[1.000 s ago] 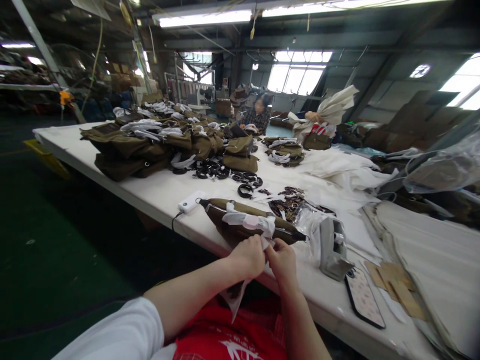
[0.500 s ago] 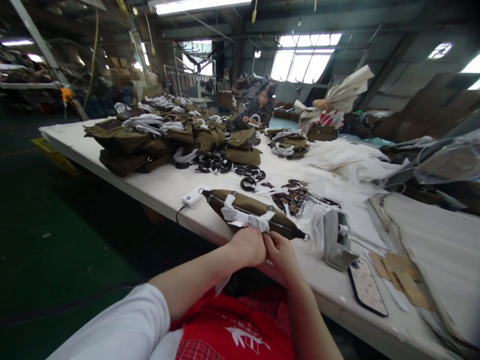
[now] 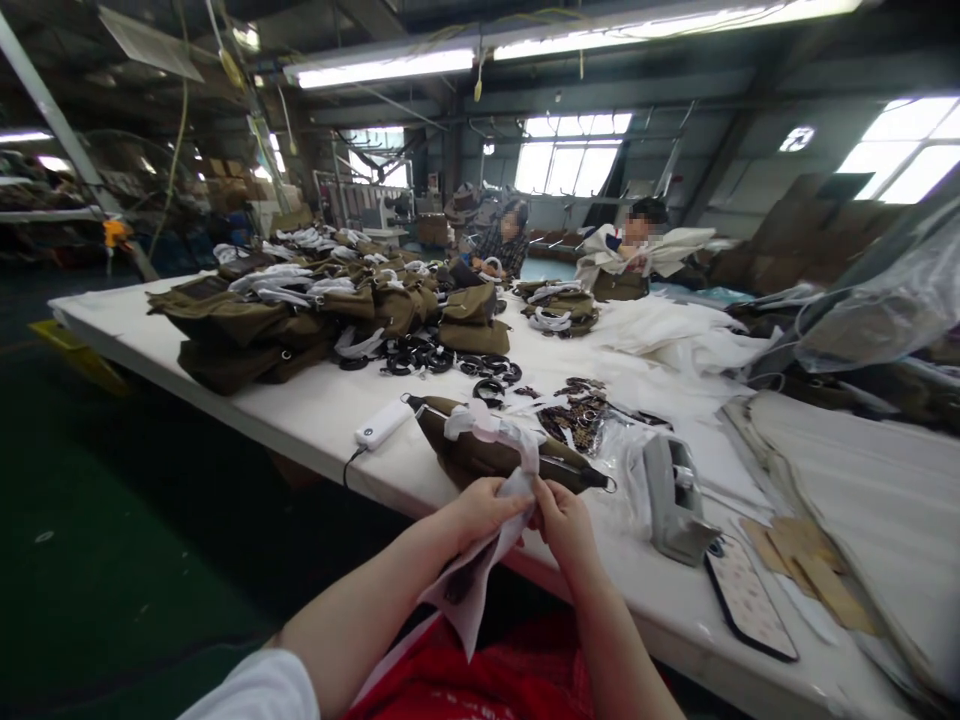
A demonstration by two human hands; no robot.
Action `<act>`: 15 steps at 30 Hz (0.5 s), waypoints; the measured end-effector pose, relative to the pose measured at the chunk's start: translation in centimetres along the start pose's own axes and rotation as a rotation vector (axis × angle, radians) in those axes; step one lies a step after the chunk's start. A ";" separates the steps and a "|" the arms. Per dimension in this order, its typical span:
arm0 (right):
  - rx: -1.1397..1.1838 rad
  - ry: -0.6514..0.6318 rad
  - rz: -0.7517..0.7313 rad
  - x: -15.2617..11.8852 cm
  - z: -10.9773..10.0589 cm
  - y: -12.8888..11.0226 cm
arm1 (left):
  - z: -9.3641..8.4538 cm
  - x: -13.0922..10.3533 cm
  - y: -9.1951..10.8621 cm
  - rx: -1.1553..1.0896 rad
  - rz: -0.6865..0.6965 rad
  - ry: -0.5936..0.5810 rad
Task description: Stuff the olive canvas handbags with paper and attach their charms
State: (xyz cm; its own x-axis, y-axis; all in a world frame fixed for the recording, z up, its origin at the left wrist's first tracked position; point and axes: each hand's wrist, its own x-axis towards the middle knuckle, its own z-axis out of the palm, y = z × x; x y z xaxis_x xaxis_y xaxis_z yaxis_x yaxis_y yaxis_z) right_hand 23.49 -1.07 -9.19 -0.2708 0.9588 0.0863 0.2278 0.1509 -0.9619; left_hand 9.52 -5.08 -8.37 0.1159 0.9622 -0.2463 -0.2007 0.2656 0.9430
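Observation:
An olive handbag with dark trim and metal end rings lies at the table's near edge. White wrapping covers its handle, which arches over the top. My left hand is closed on a white wrapping sheet that hangs down over the edge toward my lap. Something dark shows against or through the sheet's lower part. Close beside it, my right hand pinches the upper end of the same sheet, just below the wrapped handle. The fingertips partly hide the spot where sheet and handle meet.
A pile of olive bags fills the far left. Black rings of strap and patterned straps lie behind the handbag. A white device, tape dispenser and phone flank it. Two people work beyond the table.
My hands have drawn apart slightly, and the white sheet now shows hanging between them. The bag has tipped, showing more of its side, and its wrapped handle stands higher. The view has shifted.

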 end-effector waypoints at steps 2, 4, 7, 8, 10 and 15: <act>0.022 -0.008 0.023 0.2 0.0 0.1 | 0.3 0.1 0.3 0.003 0.008 0.034; 0.026 -0.026 0.041 0.2 -0.4 0.0 | 0.4 0.3 0.4 0.015 0.018 0.073; -0.008 -0.017 0.025 -0.1 -2.2 0.0 | 0.5 0.5 0.3 0.006 0.029 0.105; -0.045 0.025 0.005 -0.2 -3.4 0.2 | 0.5 0.5 0.3 0.002 0.025 0.106; -0.195 0.184 -0.022 -0.2 -6.7 1.1 | 0.5 0.7 0.3 0.002 0.006 0.100; -0.603 0.659 0.123 0.9 -17.8 6.1 | 0.3 1.0 0.3 0.000 -0.012 0.095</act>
State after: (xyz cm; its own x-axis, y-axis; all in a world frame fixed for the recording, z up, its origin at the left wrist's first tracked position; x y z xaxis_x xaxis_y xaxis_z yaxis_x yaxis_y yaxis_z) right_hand 41.25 4.99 -10.40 0.3369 0.8920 0.3013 0.7218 -0.0392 -0.6910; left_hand 9.84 -4.08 -8.26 0.0260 0.9602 -0.2781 -0.2000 0.2775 0.9397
